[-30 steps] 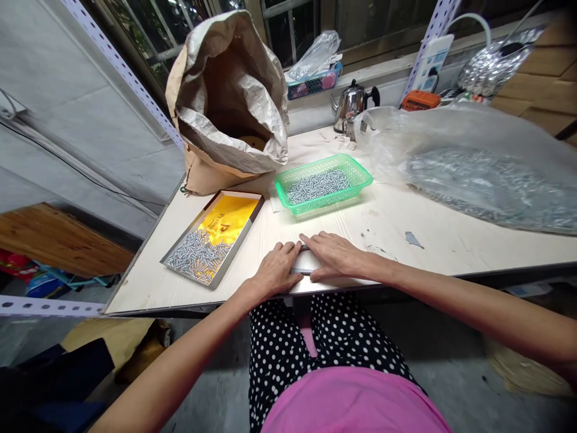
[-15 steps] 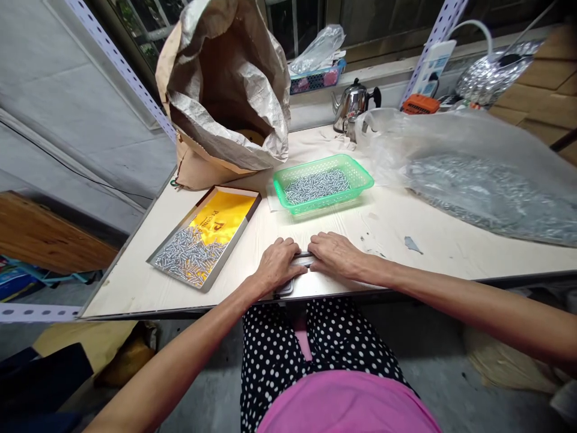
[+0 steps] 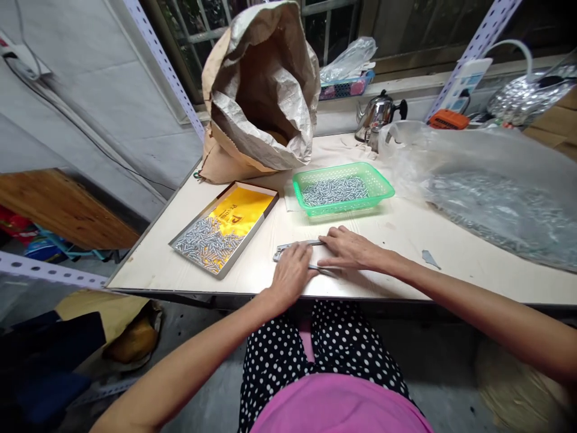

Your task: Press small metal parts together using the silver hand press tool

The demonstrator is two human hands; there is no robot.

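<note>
Between my hands at the table's front edge lies a narrow grey metal piece [image 3: 282, 248] that looks like a hinge with two long arms spread apart. My left hand [image 3: 292, 273] lies over its middle with the fingers curled down on it, hiding much of it. My right hand [image 3: 349, 248] holds the arms' right ends, its fingers at the upper arm and its thumb by the lower one. Left of my hands a shallow tray [image 3: 246, 246] with a yellow lining holds many small silver pins. Beyond my hands a green plastic basket [image 3: 347, 209] contains more such pins.
A large open paper sack [image 3: 261, 144] stands at the back left. A metal kettle [image 3: 379, 114] is at the back. On the right lies a clear plastic bag [image 3: 496, 192] of metal parts, with a small grey scrap [image 3: 430, 258] nearer me. An orange item [image 3: 448, 119] sits behind.
The metal piece, mostly covered before, now shows its arms spread apart. My right hand has shifted right relative to my left, its thumb and fingers wider. The camera view has turned left.
</note>
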